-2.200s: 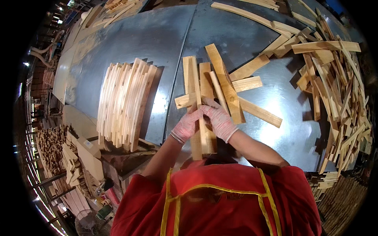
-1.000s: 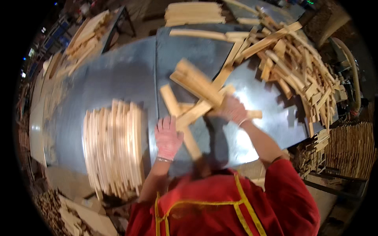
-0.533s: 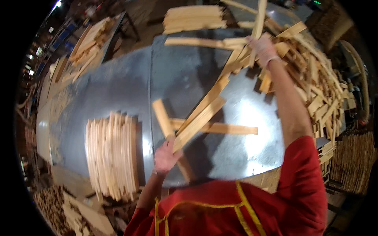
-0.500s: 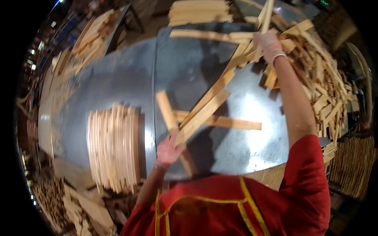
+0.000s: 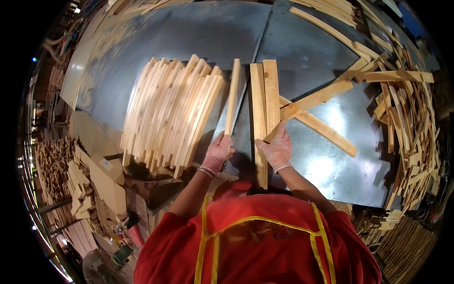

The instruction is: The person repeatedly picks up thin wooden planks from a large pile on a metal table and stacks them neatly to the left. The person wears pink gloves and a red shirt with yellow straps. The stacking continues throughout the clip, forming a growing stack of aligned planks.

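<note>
My gloved left hand [image 5: 218,154] is closed round the near end of a narrow wooden slat [image 5: 233,97], which stands on edge and points away from me. Beside it, my gloved right hand [image 5: 278,147] grips two wider wooden slats [image 5: 258,113] that lie side by side, thumb on one and fingers at the edge of the other. Left of my hands is a row of wooden slats [image 5: 172,111] packed on edge. Two crossing loose slats, a diagonal slat [image 5: 319,99] and a lower slat [image 5: 331,135], lie to the right of my right hand.
A metal-topped table [image 5: 227,33] carries the wood, with a seam running across it. Along its right side lies a tangled heap of slats [image 5: 411,132]. More offcuts [image 5: 56,163] are stacked at the left, beside a brown board [image 5: 106,177]. Another stack [image 5: 326,9] lies at the far side.
My right hand has come back from the heap at the far right to near my body. My left hand now holds a single slat beside the row. The view has swung left.
</note>
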